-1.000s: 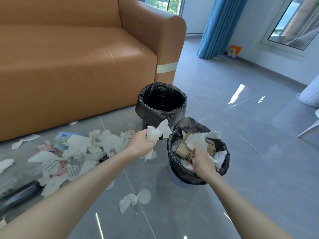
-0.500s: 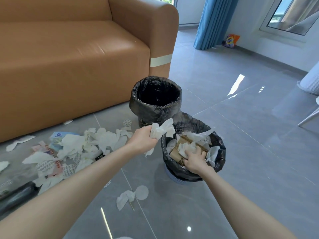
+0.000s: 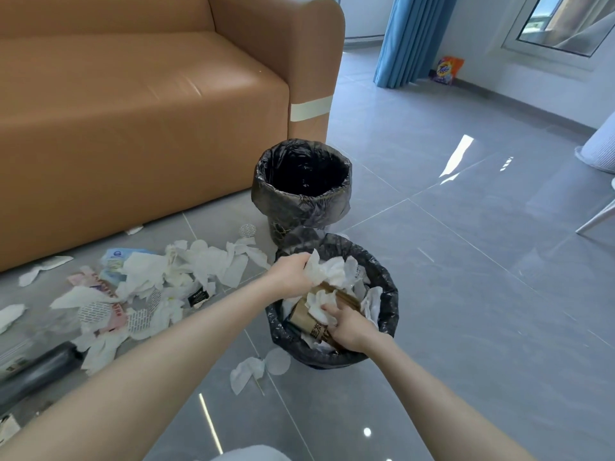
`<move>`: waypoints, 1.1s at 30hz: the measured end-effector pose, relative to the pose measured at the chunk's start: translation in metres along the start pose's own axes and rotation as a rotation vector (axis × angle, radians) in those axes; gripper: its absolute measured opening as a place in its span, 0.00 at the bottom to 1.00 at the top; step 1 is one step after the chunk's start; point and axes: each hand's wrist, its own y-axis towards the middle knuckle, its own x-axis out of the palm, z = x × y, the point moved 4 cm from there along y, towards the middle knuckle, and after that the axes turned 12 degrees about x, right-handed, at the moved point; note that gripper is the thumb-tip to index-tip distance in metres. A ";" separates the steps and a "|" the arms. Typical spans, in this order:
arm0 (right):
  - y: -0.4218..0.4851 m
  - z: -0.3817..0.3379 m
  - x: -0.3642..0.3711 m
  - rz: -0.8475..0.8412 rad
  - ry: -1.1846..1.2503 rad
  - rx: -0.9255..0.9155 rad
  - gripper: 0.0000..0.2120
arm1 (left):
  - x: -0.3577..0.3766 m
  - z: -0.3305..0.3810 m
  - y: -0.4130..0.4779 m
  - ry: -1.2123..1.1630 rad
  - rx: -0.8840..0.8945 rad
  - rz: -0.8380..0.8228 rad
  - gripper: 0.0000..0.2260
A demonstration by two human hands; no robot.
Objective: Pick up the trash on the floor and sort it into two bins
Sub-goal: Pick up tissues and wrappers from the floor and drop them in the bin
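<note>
While left hand [image 3: 293,272] clutches tissue wad [image 3: 327,269] over near bin [image 3: 390,294], right hand [image 3: 349,327] reaches inside, fingers [image 3: 327,308] curled, grip unclear.

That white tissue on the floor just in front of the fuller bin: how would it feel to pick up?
Probably floppy and very light: the tissue lies thin and crumpled. It would likely crush easily, like the wad the left hand grips. Lying flat, it seems unlikely to roll.

Left hand [image 3: 293,274] with tissue [image 3: 327,272] over bin [image 3: 388,289]

Arms outstretched; left hand [image 3: 293,275] grips tissue wad [image 3: 327,271], right hand [image 3: 349,327] pinches crumpled tissue [image 3: 317,303]
</note>
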 end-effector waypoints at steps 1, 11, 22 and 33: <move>-0.001 -0.001 0.001 -0.003 -0.003 0.004 0.28 | 0.004 -0.004 0.000 0.000 -0.015 -0.042 0.22; -0.029 -0.015 -0.032 0.277 -0.098 0.052 0.24 | -0.020 -0.018 -0.014 0.021 -0.007 -0.085 0.23; -0.084 -0.093 -0.055 0.534 -0.252 -0.082 0.08 | -0.072 -0.087 -0.106 -0.083 -0.137 0.144 0.18; -0.042 -0.156 0.060 0.135 -0.296 -0.230 0.15 | -0.036 -0.198 -0.178 -0.245 -0.316 0.336 0.16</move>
